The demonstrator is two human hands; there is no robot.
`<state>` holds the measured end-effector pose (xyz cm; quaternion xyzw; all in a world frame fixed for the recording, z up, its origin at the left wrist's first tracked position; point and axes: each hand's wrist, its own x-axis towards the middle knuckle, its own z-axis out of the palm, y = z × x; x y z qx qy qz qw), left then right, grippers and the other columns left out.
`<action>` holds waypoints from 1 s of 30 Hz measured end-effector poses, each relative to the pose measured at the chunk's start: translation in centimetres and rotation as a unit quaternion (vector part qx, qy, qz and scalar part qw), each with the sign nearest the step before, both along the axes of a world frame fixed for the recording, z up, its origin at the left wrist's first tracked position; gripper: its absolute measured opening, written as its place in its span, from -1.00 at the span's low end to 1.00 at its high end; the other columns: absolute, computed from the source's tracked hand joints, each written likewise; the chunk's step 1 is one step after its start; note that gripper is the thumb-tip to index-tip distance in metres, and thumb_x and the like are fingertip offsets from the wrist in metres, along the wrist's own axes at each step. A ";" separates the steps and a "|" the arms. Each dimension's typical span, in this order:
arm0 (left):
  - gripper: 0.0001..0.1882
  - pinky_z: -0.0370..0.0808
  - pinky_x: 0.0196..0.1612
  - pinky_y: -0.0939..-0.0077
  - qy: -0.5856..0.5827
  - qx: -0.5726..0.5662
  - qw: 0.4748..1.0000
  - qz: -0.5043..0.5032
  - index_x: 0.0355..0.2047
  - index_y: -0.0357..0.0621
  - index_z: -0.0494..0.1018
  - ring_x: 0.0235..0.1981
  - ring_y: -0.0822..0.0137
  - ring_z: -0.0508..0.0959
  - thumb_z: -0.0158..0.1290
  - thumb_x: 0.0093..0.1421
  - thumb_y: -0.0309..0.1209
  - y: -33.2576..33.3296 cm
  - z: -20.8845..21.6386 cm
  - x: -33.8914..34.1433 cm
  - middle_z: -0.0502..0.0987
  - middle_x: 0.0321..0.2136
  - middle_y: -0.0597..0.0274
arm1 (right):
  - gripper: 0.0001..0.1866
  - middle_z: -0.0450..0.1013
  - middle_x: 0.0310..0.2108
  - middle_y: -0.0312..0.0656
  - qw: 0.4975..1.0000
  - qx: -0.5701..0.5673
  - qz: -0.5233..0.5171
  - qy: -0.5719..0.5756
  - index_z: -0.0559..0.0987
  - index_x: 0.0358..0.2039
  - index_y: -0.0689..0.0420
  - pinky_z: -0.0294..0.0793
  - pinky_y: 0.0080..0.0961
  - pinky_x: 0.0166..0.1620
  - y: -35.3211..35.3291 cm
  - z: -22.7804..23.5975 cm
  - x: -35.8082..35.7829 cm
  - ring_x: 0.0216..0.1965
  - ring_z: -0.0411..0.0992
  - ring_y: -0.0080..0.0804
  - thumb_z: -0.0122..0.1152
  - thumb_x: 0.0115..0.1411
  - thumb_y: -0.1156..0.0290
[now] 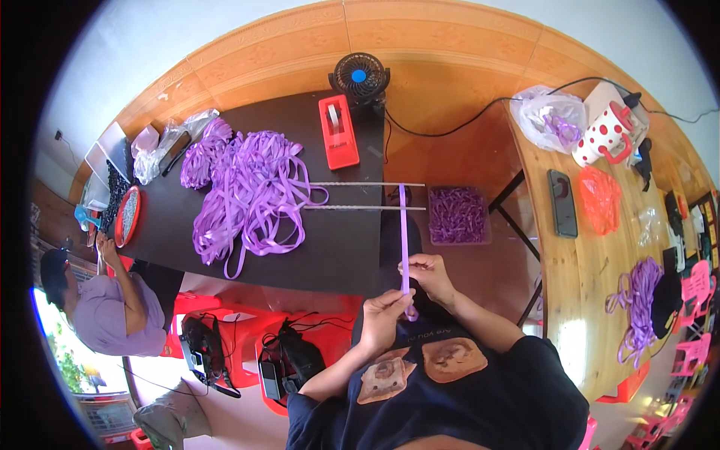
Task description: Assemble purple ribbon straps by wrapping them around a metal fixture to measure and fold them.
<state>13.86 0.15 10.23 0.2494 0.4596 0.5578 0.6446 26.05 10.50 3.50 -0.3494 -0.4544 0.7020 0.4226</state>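
A narrow purple ribbon (405,232) runs from the far one of two thin metal rods (360,208), across the near one, toward my body. The rods stick out past the right edge of the dark table. My left hand (385,319) pinches the ribbon close to my shirt, with a short curled end hanging beside the fingers. Slightly farther away, my right hand (430,278) has thumb and fingers closed at the ribbon's edge. A big heap of loose purple ribbon (251,191) lies on the table to the left of the rods.
A red tape dispenser (339,133) and small fan (359,76) stand on the dark table (330,259). Below the rod ends sits a clear bin (459,216) of purple pieces. The wooden table (574,300) holds a phone (562,202) and spotted mug (604,135). A person (112,307) works at left.
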 end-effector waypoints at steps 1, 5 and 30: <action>-0.84 0.44 -0.43 0.69 0.005 0.002 1.000 0.010 -0.25 -0.38 0.53 -0.54 0.48 0.49 0.01 0.22 -0.56 -0.2 0.5 0.0 0.52 -0.50 0.22 | -0.91 0.49 -0.49 -0.29 1.000 -0.002 0.000 0.002 0.60 -0.36 0.29 0.40 -0.68 -0.35 -0.7 0.1 0.0 -0.43 0.42 -0.65 0.21 0.10 0.57; -0.84 0.46 -0.34 0.66 -0.016 0.043 0.999 0.001 -0.26 -0.32 0.56 -0.45 0.48 0.51 0.00 0.21 -0.58 -0.8 0.7 -0.4 0.52 -0.44 0.27 | -0.96 0.49 -0.54 -0.26 0.998 -0.057 0.029 -0.013 0.58 -0.43 0.29 0.41 -0.67 -0.41 -3.0 0.7 0.4 -0.50 0.42 -0.61 0.20 0.09 0.60; -0.77 0.49 -0.37 0.63 0.199 0.069 0.977 -0.018 -0.20 -0.34 0.52 -0.46 0.53 0.53 0.13 0.12 -0.52 -1.8 -2.9 -2.5 0.59 -0.41 0.21 | -0.93 0.45 -0.65 -0.37 0.957 -0.022 0.219 -0.190 0.62 -0.57 0.24 0.29 -0.71 -0.45 -7.1 -0.5 2.3 -0.56 0.33 -0.69 0.35 -0.07 0.53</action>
